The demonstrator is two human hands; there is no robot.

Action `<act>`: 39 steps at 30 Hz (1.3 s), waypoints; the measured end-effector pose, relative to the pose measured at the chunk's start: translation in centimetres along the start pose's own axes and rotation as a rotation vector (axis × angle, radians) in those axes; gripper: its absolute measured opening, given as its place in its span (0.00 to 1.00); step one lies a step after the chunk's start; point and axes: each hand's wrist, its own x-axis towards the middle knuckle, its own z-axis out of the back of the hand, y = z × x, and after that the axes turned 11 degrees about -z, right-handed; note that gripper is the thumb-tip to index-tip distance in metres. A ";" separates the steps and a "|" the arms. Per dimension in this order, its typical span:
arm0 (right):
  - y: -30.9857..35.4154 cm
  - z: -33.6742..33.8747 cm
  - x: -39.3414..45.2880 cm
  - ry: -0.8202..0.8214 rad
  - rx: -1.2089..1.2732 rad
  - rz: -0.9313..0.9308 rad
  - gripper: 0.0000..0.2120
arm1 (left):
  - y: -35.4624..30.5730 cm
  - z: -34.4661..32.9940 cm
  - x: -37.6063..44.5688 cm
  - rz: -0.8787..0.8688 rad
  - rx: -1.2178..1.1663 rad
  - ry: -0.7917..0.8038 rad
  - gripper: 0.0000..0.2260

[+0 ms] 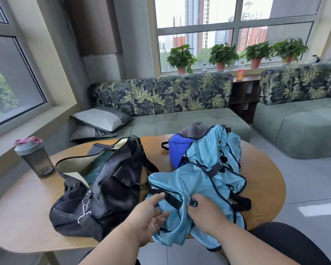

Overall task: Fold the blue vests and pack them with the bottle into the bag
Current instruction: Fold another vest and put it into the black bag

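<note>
A heap of light blue vests (203, 169) with black trim lies on the right half of the round wooden table (23, 213), one vest spilling over the near edge. My right hand (204, 213) grips a fold of that nearest vest. Beside it my left hand (151, 215) is open, its fingers spread and touching the vest's left side. The black duffel bag (107, 190) sits unzipped at table centre-left, teal fabric showing inside. A dark shaker bottle (34, 157) with a grey lid and pink cap stands upright at the table's far left.
A royal-blue and grey garment (182, 146) lies at the back of the vest heap. Behind the table runs a green sofa (180, 121) with grey cushions (101, 117). Potted plants and drink bottles line the windowsill. A second sofa (304, 127) stands to the right.
</note>
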 end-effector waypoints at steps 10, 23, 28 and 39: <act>0.4 -0.7 -0.5 0.090 0.025 0.077 0.15 | 1.3 -0.8 0.4 -0.141 0.131 0.087 0.09; 1.7 1.7 -0.1 -0.301 0.409 0.043 0.05 | -2.4 0.1 -1.5 -0.122 -0.215 0.270 0.14; 1.6 2.0 0.5 -0.524 0.460 0.168 0.26 | -3.1 -0.4 -2.4 -0.173 -0.217 0.415 0.19; 0.5 1.6 1.9 -0.230 -0.206 0.043 0.15 | -3.3 0.1 -1.8 -0.179 -0.211 0.244 0.35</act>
